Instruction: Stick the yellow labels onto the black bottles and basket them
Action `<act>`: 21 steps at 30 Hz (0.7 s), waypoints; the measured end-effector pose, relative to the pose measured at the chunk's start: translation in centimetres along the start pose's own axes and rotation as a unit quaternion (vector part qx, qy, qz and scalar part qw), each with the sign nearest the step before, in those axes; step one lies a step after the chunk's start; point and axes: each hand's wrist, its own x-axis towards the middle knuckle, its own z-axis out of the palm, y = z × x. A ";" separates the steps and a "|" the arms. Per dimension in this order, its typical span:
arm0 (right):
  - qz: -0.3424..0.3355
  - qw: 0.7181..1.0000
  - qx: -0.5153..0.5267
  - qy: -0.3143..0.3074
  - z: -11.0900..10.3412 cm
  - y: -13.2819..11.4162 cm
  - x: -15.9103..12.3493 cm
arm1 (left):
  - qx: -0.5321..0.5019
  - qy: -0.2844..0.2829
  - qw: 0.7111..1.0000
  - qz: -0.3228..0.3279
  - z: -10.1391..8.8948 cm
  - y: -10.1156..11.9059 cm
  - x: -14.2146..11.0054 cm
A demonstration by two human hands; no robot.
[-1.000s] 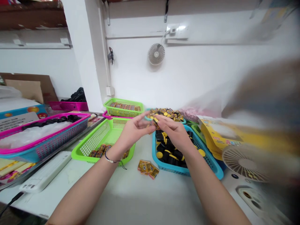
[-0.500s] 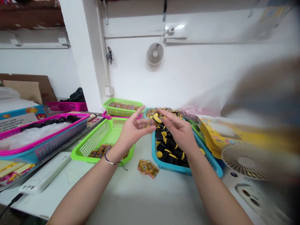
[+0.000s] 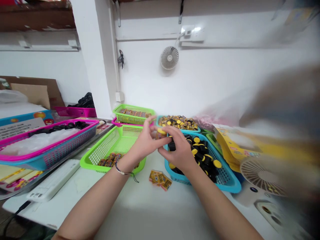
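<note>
yellow-capped black cylinders, seen from above at the fingertips. left hand [image 3: 147, 141] half open, its fingers [image 3: 148, 125] raised, their tips just beside one yellow-capped cylinder [image 3: 162, 132]. right hand [image 3: 179, 150] more tightly curled, its fingers [image 3: 175, 133] bent down over a black cylinder [image 3: 171, 145]. both pieces sit between the hands, up at the fingertips rather than in the palms, which suits small work; whether either is truly gripped cannot be told from this view.

directly below the right fingers, a blue plastic basket [image 3: 226, 181] holds a heap of like cylinders, within short reach of the fingers. beyond the fingertips, a teal tray [image 3: 192, 130] carries gold-wrapped pieces [image 3: 178, 122], with a back lime-green basket [image 3: 135, 121] to their left. below the left fingers, a near lime-green basket [image 3: 98, 145] holds wrapped rolls [image 3: 108, 159]. below and between the hands, loose gold sachets [image 3: 160, 180] lie on a white table [image 3: 75, 213]. a corded bracelet [image 3: 122, 172] circles the left wrist.
</note>
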 end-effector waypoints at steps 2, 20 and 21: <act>-0.006 0.999 0.018 -0.026 0.3 0.0 -0.3 | -0.059 -0.086 0.992 -0.069 -0.2 -0.7 0.2; -0.062 0.998 0.021 -0.019 0.5 0.9 -0.7 | 0.091 -0.095 0.991 0.011 0.1 -0.7 0.1; -0.049 0.998 0.032 -0.019 0.5 0.8 -0.7 | 0.092 -0.092 0.991 0.009 0.1 -0.5 0.1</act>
